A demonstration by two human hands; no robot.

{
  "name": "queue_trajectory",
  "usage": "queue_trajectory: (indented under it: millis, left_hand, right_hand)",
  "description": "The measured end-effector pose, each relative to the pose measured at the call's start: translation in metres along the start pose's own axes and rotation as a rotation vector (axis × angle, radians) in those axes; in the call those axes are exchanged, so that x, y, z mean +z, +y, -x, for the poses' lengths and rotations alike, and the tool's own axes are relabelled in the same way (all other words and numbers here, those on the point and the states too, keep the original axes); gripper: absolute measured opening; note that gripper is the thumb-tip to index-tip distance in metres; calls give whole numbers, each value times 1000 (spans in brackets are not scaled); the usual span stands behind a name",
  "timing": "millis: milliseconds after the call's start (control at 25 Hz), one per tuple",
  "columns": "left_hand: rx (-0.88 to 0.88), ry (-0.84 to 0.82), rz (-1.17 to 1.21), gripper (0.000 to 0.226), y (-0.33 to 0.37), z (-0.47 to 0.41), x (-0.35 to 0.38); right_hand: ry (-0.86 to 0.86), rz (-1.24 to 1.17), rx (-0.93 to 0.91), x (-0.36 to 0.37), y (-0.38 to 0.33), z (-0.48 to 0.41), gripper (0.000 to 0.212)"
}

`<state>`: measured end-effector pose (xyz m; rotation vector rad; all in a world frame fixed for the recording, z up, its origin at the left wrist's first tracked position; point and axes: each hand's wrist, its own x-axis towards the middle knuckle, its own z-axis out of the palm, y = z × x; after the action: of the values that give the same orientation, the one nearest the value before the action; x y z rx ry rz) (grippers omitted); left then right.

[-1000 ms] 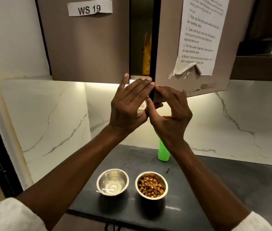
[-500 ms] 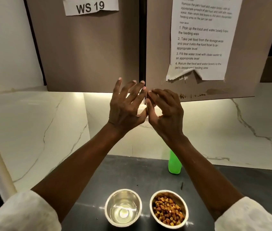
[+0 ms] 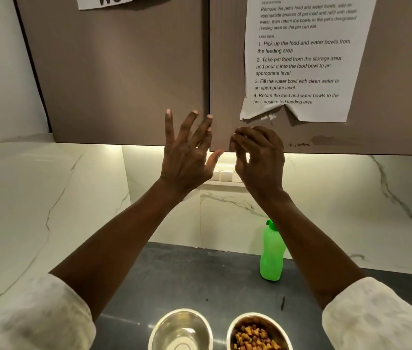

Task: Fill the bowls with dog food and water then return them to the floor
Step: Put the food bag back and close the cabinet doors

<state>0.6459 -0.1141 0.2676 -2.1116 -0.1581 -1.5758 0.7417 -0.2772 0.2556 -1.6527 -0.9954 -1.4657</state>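
Neither hand has a grip on anything. The left hand point(image 3: 187, 150) is spread flat, fingers splayed against the lower edge of the left cupboard door point(image 3: 114, 79), a pose that suits pressing a door flush. The right hand point(image 3: 260, 157) is loosely curled and empty, its fingertips at the bottom corner of the right cupboard door point(image 3: 227, 72), just beside the seam where the two doors meet. Both doors look shut.

Below, on the dark table point(image 3: 200, 274), the two steel bowls sit side by side near the front edge, easy to lift together. The left bowl point(image 3: 181, 330) appears to hold water; the right bowl point(image 3: 258, 332) holds dry dog food. A green bottle point(image 3: 271, 253) stands upright by the wall behind them. With both bowls apparently filled, carrying them to the floor seems to be what remains.
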Motion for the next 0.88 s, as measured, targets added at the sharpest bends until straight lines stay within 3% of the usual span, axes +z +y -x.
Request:
queue_trajectory:
  millis: [440,680,880]
  left_hand:
    - [-18,-166,-51,61,6,-12,10]
    - [-53,-273,118,55,7,40,2]
    - [-153,-485,217,51,10,101,-5]
  right_hand:
    - [-9,20,0,19,14,-4,15]
    - [-206,-112,108,4,13,46,26]
    - [-406,-141,193,-8,11,110,30]
